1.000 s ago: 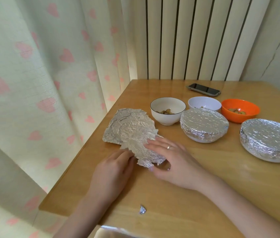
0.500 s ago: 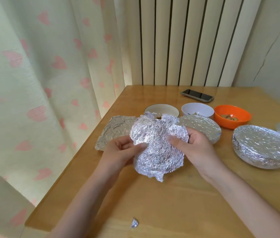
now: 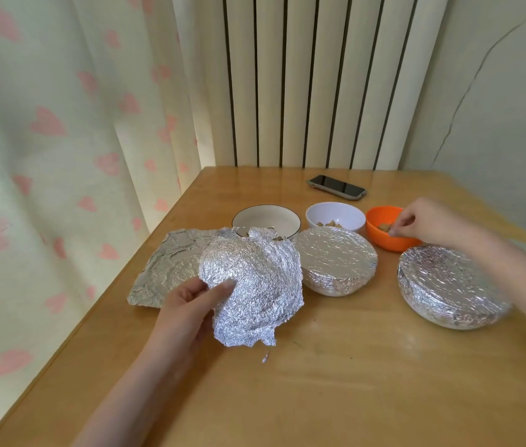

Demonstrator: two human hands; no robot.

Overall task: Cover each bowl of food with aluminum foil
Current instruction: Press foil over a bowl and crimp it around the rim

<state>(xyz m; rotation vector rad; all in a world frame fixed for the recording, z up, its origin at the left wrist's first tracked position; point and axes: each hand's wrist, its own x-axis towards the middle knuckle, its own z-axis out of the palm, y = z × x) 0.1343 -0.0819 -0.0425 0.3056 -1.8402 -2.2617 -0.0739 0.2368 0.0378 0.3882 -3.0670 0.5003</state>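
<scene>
My left hand (image 3: 187,309) pinches a crumpled sheet of aluminum foil (image 3: 255,285) by its left edge and holds it up above the table. Another foil sheet (image 3: 168,269) lies flat behind it. My right hand (image 3: 426,222) grips the near rim of the orange bowl (image 3: 384,240), fingers curled over it. A black-rimmed white bowl (image 3: 268,219) and a small white bowl (image 3: 335,216) stand uncovered with food inside. Two foil-covered bowls stand on the table: the nearer-centre covered bowl (image 3: 335,259) and a larger covered bowl (image 3: 448,282) to the right.
A phone (image 3: 335,187) lies at the back of the wooden table (image 3: 319,382). A small foil scrap (image 3: 265,358) sits near the front. A heart-patterned curtain (image 3: 61,156) hangs along the table's left edge; a ribbed panel and wall stand behind.
My right hand let go of the foil sheet and moved right to the orange bowl's rim. My left hand alone holds the raised foil now.
</scene>
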